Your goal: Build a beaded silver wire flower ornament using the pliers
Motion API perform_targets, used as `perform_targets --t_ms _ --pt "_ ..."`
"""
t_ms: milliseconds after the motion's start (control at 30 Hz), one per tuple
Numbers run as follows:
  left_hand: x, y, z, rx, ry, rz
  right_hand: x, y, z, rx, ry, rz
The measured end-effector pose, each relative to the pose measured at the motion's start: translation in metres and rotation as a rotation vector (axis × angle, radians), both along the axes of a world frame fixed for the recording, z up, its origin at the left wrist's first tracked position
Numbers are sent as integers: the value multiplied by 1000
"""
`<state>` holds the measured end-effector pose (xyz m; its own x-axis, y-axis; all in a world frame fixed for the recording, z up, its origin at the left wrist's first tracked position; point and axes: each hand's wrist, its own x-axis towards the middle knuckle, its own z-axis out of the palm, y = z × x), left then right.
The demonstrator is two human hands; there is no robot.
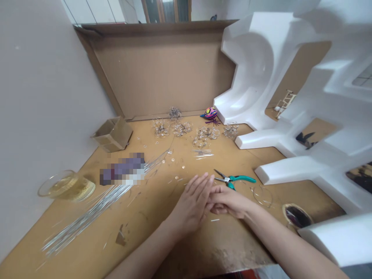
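My left hand (194, 201) lies over the fingers of my right hand (229, 201) above the middle of the brown table (162, 240). The left fingers are stretched out and together, with nothing in them. The right fingers are curled and partly hidden under the left hand, so I cannot make out whether they hold anything. Green-handled pliers (234, 179) lie just beyond the hands. A thin wire ring (262, 195) lies to the right of my right hand.
A bundle of thin silver wires (95, 209) stretches across the left. A glass bowl (66, 186), a small cardboard box (113, 134), several wire-and-bead flowers (181, 128), a colourful toy (210, 113), white foam blocks (290, 116) and a dark cup (297, 216) surround the work area.
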<state>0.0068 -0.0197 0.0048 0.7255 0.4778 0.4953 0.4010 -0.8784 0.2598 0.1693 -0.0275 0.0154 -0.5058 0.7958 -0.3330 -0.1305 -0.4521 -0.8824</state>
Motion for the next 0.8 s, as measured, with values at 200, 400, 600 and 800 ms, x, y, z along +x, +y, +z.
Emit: perform_targets --t_ms 200,400,600,800 --pt "1 -2 11 64 125 -103 3 -3 -3 15 47 46" --pt "-12 9 5 -273 -89 52 23 10 9 137 -31 -156" --pt "-13 28 -7 -719 -322 475 40 21 14 254 -120 -354" --pt "0 27 -14 -732 -139 457 34 21 10 323 -250 -405"
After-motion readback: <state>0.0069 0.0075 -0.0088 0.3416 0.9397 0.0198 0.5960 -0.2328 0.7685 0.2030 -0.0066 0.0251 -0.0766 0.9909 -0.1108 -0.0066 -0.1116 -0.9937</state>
